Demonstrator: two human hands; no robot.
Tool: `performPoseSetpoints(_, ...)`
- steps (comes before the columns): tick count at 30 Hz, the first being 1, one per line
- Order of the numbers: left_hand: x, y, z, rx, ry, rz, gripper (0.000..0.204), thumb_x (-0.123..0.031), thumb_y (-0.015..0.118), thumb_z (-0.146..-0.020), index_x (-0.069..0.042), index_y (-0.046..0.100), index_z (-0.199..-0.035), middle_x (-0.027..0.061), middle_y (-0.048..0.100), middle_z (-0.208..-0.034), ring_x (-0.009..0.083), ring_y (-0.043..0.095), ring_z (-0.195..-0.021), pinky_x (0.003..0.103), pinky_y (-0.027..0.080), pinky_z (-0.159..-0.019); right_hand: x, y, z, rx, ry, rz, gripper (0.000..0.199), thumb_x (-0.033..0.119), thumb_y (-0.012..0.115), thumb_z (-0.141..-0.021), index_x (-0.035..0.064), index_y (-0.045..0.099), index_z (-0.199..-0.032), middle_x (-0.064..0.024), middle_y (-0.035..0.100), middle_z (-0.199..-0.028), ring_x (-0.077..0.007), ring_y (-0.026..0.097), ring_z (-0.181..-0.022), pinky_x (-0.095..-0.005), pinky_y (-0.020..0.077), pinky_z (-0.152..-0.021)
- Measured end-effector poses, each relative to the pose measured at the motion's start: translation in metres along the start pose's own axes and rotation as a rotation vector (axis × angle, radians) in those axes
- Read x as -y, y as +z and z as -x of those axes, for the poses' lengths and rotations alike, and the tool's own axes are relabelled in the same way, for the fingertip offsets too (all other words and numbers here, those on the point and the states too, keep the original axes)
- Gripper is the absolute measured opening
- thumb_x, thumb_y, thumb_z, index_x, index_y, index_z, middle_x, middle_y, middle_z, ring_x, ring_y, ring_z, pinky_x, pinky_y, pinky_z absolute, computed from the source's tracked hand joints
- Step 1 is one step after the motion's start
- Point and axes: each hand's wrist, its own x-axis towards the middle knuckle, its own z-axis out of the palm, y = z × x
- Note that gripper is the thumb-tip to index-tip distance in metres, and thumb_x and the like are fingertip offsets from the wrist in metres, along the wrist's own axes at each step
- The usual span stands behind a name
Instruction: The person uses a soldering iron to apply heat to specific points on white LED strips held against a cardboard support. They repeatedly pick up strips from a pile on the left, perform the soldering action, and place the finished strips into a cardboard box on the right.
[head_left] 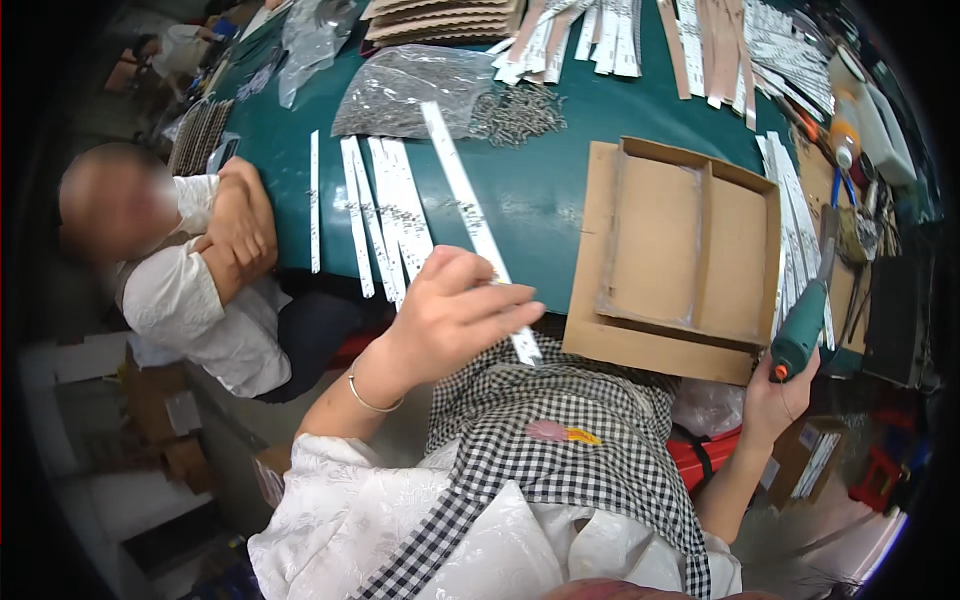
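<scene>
Green tabletop [540, 190] is crowded; open room lies mid-table. Our left hand [450, 315] pinches a white strip [470, 215] in its fingers at the near edge; our right hand [785, 385] grips a teal tool [805, 325] beside the cardboard tray [680, 250].

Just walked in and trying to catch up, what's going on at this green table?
A person in a checked apron sits at the green table. Their left hand holds a long white strip by its near end, and their right hand grips a teal power screwdriver. A shallow cardboard tray lies in front of them, more white strips and a bag of small metal parts beyond. Another person sits alongside with arms folded.
</scene>
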Motion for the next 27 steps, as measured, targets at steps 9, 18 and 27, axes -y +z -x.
performPoseSetpoints(9, 0.041, 0.006, 0.060, 0.043, -0.168, -0.012, 0.036, 0.005, 0.069, -0.070, -0.009, 0.075, -0.102, 0.0047, 0.075, -0.099, 0.0230, 0.060, -0.077, 0.034, 0.050, -0.069, 0.004, -0.006, -0.012, 0.131, 0.030, 0.022, 0.051, -0.001, 0.070, -0.082, -0.0005, 0.055, -0.132, -0.0165, 0.070, -0.105, -0.0269, 0.071, -0.093, -0.0335, 0.0530, -0.086)
performPoseSetpoints(18, 0.048, -0.011, 0.066, 0.192, -0.300, 0.017, 0.037, 0.010, 0.064, -0.066, -0.003, 0.073, -0.100, 0.0086, 0.073, -0.100, 0.0275, 0.063, -0.082, 0.038, 0.053, -0.073, -0.039, -0.004, -0.006, -0.042, 0.207, -0.404, 0.053, -0.010, 0.073, -0.080, -0.0052, 0.054, -0.129, -0.0042, 0.058, -0.092, -0.0119, 0.056, -0.080, -0.0277, 0.0508, -0.074)
performPoseSetpoints(27, 0.044, -0.020, 0.043, 0.301, -0.324, -0.002, 0.039, 0.010, 0.063, -0.065, -0.003, 0.073, -0.101, 0.0090, 0.073, -0.106, 0.0273, 0.063, -0.086, 0.039, 0.052, -0.078, -0.004, -0.054, -0.011, -0.259, 0.467, -0.596, 0.062, -0.019, 0.062, -0.081, -0.0033, 0.047, -0.140, -0.0038, 0.052, -0.093, -0.0096, 0.054, -0.082, -0.0225, 0.0484, -0.064)
